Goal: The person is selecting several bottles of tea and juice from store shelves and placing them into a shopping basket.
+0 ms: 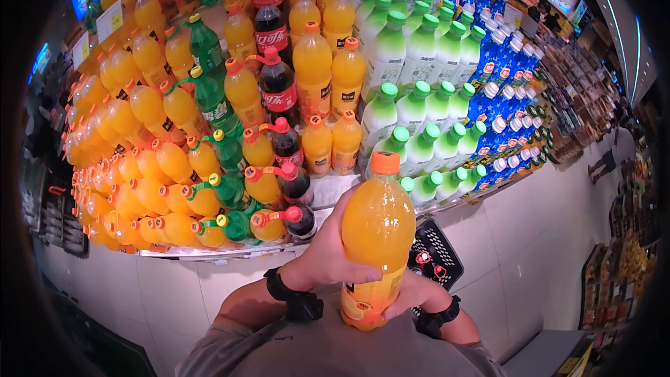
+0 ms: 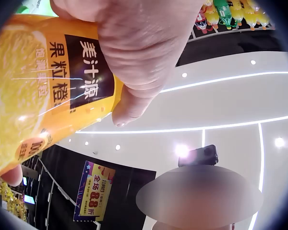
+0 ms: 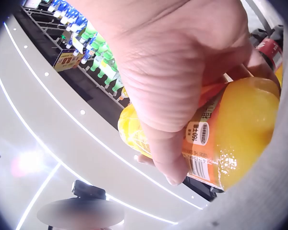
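Note:
A large bottle of orange juice drink (image 1: 377,230) with an orange cap stands upright, slightly tilted, in front of the person's chest. The left hand (image 1: 333,248) grips its side around the middle, thumb across the front. Lower down, the right hand (image 1: 417,293) holds the other side near the base, its thumb on the label. In the left wrist view the orange label (image 2: 53,86) shows beside the left thumb (image 2: 134,103). The right wrist view has the right thumb (image 3: 169,153) lying over the bottle (image 3: 247,129) next to its barcode.
A tiered display ahead carries orange juice bottles (image 1: 143,199), dark cola bottles (image 1: 279,91), green soda bottles (image 1: 209,101), white bottles with green caps (image 1: 384,52) and blue-labelled bottles (image 1: 499,105). A black basket (image 1: 450,258) with items inside is below, beyond the right hand. Shelves line the right.

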Demonstrator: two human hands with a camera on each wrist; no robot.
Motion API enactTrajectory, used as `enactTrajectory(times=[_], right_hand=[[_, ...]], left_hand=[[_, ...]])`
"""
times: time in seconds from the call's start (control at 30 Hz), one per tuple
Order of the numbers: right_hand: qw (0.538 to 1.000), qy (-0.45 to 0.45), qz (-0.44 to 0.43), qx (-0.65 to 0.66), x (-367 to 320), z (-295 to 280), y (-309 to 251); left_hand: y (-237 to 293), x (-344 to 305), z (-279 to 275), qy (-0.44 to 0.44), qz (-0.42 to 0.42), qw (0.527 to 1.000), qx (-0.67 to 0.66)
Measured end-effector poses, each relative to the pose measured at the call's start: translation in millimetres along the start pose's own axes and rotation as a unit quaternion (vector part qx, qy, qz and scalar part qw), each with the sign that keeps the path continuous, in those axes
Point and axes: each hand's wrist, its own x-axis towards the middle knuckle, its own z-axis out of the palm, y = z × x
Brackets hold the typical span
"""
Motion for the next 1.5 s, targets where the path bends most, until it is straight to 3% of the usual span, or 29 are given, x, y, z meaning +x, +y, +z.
enactTrajectory(times=[0.2,0.3,0.47,0.9,0.97,1.1,1.17,1.23,1.3,1.43,1.5], right_hand=[[0.997,0.056,-0.016,-0.05,-5,7,-16],[0.981,0.085,-0.045,-0.17,-8,9,-24],[0.946,0.126,-0.006,-0.299,-16,10,-31],[0.942,0.126,-0.024,-0.309,-18,7,-32],[0.93,0.159,-0.053,-0.327,-15,8,-39],[0.934,0.123,0.003,-0.336,-20,-6,-34],[0.982,0.081,-0.069,-0.157,-20,-29,-8],[0.994,0.032,-0.061,-0.082,-19,-32,-2],[0.986,-0.05,0.052,0.151,-17,-19,3],[0.976,-0.11,0.047,0.18,0,-11,16],[0.978,-0.091,0.05,0.18,2,-9,9]], left_hand=[[-7,-3,-1,-0.023,-0.029,0.999,0.035],[-4,-6,-1,-0.057,-0.044,0.995,0.074],[-9,-11,2,-0.144,0.041,0.966,0.211],[-13,-4,4,-0.151,0.05,0.969,0.188],[-11,-2,2,-0.158,0.048,0.968,0.19],[-27,-1,-16,-0.166,0.061,0.98,0.088],[-27,9,-14,-0.176,0.119,0.966,-0.146],[-27,18,-22,-0.218,0.12,0.95,-0.187],[-33,23,-22,-0.229,0.144,0.911,-0.31],[-44,27,-22,-0.213,0.127,0.886,-0.392],[-46,24,-21,-0.197,0.115,0.892,-0.39]])
